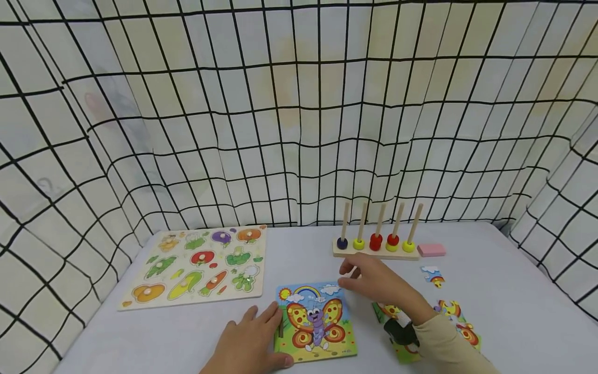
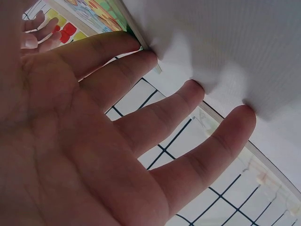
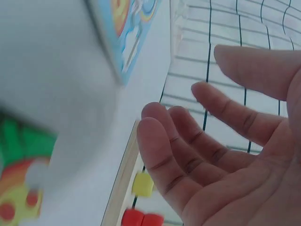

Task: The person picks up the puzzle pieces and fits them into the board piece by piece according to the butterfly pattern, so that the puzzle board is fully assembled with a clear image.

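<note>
A square butterfly puzzle (image 1: 317, 324) lies flat near the front of the table, its picture whole. My left hand (image 1: 249, 337) rests at its left edge, fingers spread and mostly straight, thumb by the lower left corner. In the left wrist view, the fingertips (image 2: 192, 88) touch the white tabletop and the puzzle's edge. Just off the puzzle's upper right corner hovers my right hand (image 1: 376, 280). The right wrist view shows its fingers (image 3: 157, 146) loosely bent, with nothing between them. Under the right forearm lies another colourful puzzle part (image 1: 406, 350), partly hidden.
A vegetable peg board (image 1: 198, 267) lies at the left. At the back right stands a wooden bead counter (image 1: 376, 252) with upright pegs, beside a pink block (image 1: 431, 250). Loose puzzle pieces (image 1: 433, 277) lie to the right. Black netting (image 1: 299, 109) surrounds the table.
</note>
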A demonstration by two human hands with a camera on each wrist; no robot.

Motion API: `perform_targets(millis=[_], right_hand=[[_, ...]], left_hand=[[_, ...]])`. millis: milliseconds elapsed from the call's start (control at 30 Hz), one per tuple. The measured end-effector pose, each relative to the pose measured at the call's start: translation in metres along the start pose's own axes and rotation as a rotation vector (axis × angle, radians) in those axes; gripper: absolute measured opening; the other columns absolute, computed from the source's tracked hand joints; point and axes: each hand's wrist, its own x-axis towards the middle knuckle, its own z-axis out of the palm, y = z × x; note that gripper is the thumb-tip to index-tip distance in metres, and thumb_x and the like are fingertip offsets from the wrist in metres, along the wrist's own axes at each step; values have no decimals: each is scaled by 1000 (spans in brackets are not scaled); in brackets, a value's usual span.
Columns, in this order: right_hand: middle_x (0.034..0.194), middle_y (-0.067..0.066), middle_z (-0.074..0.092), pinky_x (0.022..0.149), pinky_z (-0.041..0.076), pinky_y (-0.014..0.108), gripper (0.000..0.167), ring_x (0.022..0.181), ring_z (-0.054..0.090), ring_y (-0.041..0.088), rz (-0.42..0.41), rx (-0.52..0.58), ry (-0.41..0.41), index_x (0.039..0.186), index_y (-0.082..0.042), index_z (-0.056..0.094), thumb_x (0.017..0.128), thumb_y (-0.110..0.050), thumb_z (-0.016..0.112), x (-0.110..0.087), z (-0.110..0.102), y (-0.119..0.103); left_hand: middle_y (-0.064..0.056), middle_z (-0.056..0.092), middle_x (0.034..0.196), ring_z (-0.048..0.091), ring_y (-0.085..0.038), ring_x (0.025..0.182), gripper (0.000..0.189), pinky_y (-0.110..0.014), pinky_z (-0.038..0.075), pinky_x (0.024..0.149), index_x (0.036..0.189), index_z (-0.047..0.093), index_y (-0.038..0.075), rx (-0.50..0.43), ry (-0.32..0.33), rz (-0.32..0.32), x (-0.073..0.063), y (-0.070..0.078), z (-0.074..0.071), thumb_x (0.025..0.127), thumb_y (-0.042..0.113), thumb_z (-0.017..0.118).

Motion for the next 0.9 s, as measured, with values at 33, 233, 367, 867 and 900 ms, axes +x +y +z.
perform_targets(millis=[33,233,367,867,900], right_hand=[[108,1,70,80,60,36,21,99,68,20,-3,-2,1,113,-6,73,99,-20,80,-3,-3,3],[112,1,70,88,59,42,21,105,67,23,-13,-35,29,115,-7,73,99,-18,79,-17,-18,20],[113,0,70,91,58,48,20,111,65,29,-14,-77,70,115,-8,74,98,-16,80,-26,-29,33],[142,27,58,102,51,69,42,130,54,51,14,-210,113,127,-4,71,93,-23,86,-51,-63,80],[145,30,55,103,48,71,44,133,51,54,17,-228,117,129,-4,71,93,-23,86,-53,-64,83]], left_hand=[[-8,55,159,48,-48,142,93,-76,45,102,150,62,11,0,-1,0,0,0,0,79,66,86],[-8,54,159,48,-48,142,93,-76,45,102,151,62,10,4,5,5,-1,0,1,79,66,85],[-8,55,159,48,-48,142,94,-76,45,102,151,62,10,3,6,5,-1,-1,2,79,66,85],[-8,55,158,48,-49,142,93,-76,45,102,151,62,10,-6,6,9,0,0,2,79,65,86],[-8,55,159,48,-49,142,93,-76,45,102,151,62,10,-6,4,9,-1,0,2,79,65,86]])
